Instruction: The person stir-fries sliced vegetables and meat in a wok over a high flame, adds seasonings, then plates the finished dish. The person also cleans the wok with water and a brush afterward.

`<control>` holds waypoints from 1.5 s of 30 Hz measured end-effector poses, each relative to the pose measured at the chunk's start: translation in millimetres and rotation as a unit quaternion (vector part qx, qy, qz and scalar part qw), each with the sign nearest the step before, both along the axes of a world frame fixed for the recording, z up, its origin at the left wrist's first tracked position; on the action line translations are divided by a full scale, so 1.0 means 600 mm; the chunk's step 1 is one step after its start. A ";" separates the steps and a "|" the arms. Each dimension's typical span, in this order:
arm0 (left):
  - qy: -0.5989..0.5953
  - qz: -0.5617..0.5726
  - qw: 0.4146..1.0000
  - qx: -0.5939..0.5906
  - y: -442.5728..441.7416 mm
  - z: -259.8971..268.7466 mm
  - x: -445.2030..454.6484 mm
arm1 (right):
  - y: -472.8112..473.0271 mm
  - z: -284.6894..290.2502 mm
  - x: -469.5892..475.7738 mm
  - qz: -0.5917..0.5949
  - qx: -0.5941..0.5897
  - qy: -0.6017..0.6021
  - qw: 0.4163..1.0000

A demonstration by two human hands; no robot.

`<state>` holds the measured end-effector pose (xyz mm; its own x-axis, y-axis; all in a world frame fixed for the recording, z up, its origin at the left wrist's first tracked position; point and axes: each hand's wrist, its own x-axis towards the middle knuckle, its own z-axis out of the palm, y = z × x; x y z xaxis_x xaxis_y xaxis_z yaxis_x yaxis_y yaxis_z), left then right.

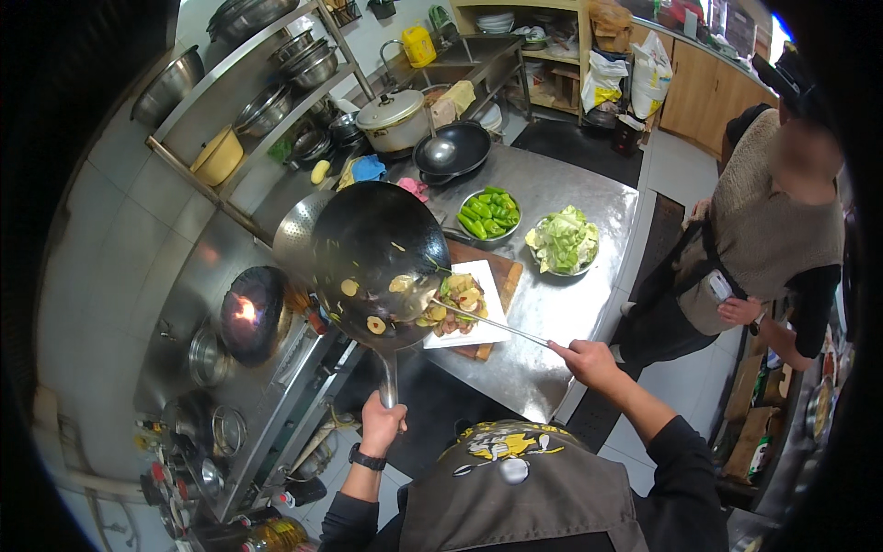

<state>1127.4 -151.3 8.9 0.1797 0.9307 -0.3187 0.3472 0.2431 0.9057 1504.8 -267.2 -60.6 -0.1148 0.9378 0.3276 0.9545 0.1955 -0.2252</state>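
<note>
My left hand [383, 422] grips the handle of a black wok [379, 238], which is tilted beside a white rectangular plate [493, 293]. Several slices of food cling to the wok's inner wall. My right hand [592, 366] holds the long metal handle of a ladle [417, 303], whose bowl is at the wok's rim. Cooked food [462, 303], with pale slices, green pieces and meat, is heaped on the plate. The plate rests on a wooden cutting board [510, 276]. Behind the wok, a perforated metal strainer [296, 224] shows in part.
Bowls of green peppers [490, 214] and leafy greens [564, 241] stand on the steel table [607, 200]. A second wok [465, 148] and a lidded pot [392, 117] are farther back. On the left, a burner [246, 310] shows flame. Another person [752, 207] stands at the right.
</note>
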 end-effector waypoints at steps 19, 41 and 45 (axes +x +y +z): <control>0.091 0.051 0.992 0.076 -0.023 -0.014 0.032 | -0.009 -0.025 -0.001 -0.019 0.020 0.109 0.994; 0.056 0.091 0.992 0.073 -0.055 -0.027 0.045 | 0.059 -0.010 0.018 0.001 -0.023 0.202 0.979; 0.003 0.097 0.994 0.040 -0.061 -0.045 0.039 | 0.135 0.024 -0.143 0.034 -0.184 0.520 0.833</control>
